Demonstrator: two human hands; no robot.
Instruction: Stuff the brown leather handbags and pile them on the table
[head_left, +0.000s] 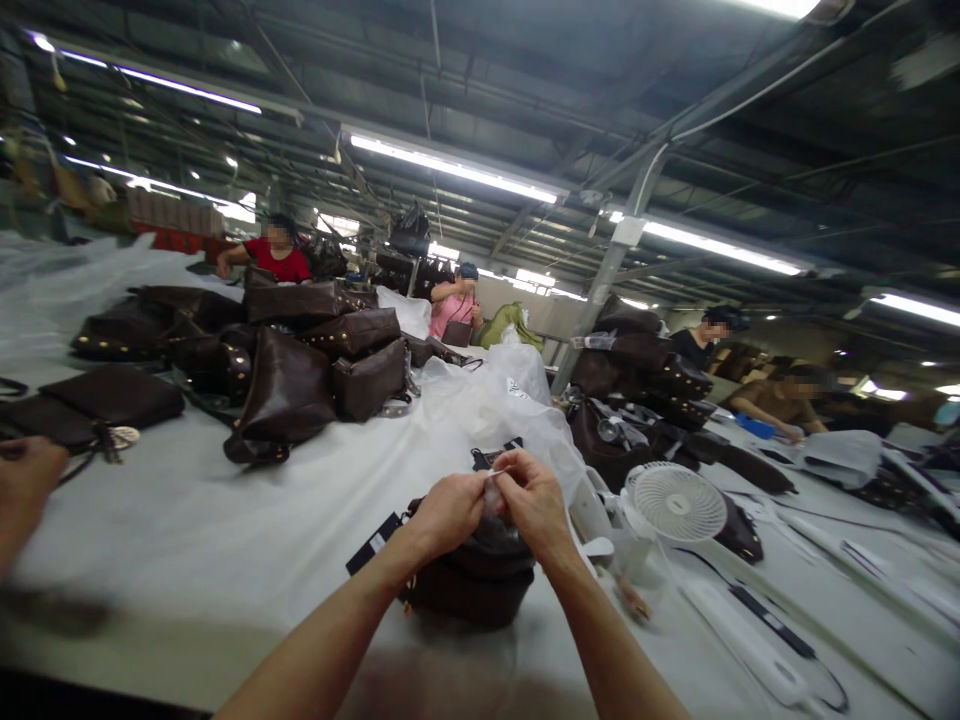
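I can read no text anywhere in this view. A black hang tag (364, 558) just left of the dark brown bag (469, 585) carries a small white label (378, 541), but its print is too small to make out. Dark printing on the clear plastic bag (525, 400) behind that brown bag is blurred beyond reading.

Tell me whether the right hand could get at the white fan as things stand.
Probably yes: the white fan stands just right of the right hand, with nothing tall between them. But that hand and the left hand both pinch a small pale item, so it is busy.
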